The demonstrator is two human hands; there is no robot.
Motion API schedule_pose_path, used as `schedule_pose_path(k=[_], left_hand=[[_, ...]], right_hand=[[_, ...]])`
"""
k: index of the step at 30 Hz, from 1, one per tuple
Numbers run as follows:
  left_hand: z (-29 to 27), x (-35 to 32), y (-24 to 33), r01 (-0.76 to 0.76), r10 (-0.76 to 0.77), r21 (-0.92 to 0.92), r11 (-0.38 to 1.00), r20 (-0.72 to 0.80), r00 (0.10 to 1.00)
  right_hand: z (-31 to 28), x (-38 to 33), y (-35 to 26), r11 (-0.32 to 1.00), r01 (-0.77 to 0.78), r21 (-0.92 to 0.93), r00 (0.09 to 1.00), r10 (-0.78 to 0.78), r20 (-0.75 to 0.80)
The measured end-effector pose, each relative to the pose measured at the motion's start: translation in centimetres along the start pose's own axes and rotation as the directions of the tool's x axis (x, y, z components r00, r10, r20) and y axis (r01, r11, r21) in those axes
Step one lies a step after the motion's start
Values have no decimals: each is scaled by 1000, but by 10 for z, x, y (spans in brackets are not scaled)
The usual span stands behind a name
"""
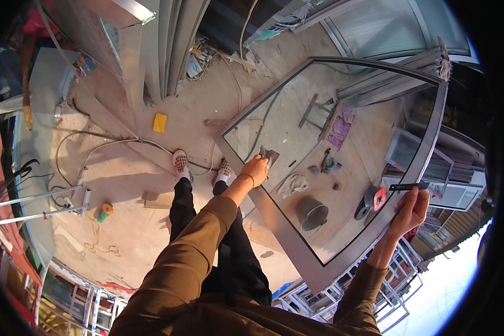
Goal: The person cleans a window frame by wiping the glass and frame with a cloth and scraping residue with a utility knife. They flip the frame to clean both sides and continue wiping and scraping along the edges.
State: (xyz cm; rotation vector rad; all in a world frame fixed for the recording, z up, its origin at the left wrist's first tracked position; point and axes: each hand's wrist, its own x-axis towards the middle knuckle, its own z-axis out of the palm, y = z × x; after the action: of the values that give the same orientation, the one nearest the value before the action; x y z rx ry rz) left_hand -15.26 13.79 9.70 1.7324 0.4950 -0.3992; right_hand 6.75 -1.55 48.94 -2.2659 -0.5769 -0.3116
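Observation:
A large grey metal-framed glass panel (283, 231) with a black inner edge stands tilted in front of me. My left hand (256, 169) is closed at its left side, fingers round a small grey-brown flat piece (270, 155); I cannot tell whether this is cloth or sheet. At the panel's right side, my right hand (413, 211) grips a slim black utility knife (409, 186) between thumb and fingers. The knife lies across the frame's right edge; whether its blade touches is too small to tell.
Through the glass show a dark bucket (312, 213), a small stool with purple cloth (340, 126) and a red-and-black reel (378, 199). A yellow block (159, 122) and loose cables (103, 138) lie on the floor. Metal profiles (151, 61) stand at the far left.

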Motion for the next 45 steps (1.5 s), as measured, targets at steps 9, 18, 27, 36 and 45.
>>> schedule_pose_path(k=[9, 18, 27, 36, 45], left_hand=[[22, -65, 84, -146, 146, -42, 988, -17, 989], [53, 46, -43, 143, -140, 72, 987, -48, 989], [72, 157, -173, 470, -487, 266, 842, -1, 873], [60, 175, -227, 332, -402, 446, 831, 68, 913], [60, 42, -112, -3, 11, 238, 971, -34, 999]], right_hand=[[-30, -11, 33, 998, 12, -67, 999, -15, -44], [-52, -24, 55, 985, -136, -103, 968, 110, -227], [-79, -38, 70, 957, -218, -192, 974, 203, -97], [-116, -45, 80, 873, -291, -392, 933, 169, -319], [-113, -48, 85, 835, -336, -437, 916, 180, -359]])
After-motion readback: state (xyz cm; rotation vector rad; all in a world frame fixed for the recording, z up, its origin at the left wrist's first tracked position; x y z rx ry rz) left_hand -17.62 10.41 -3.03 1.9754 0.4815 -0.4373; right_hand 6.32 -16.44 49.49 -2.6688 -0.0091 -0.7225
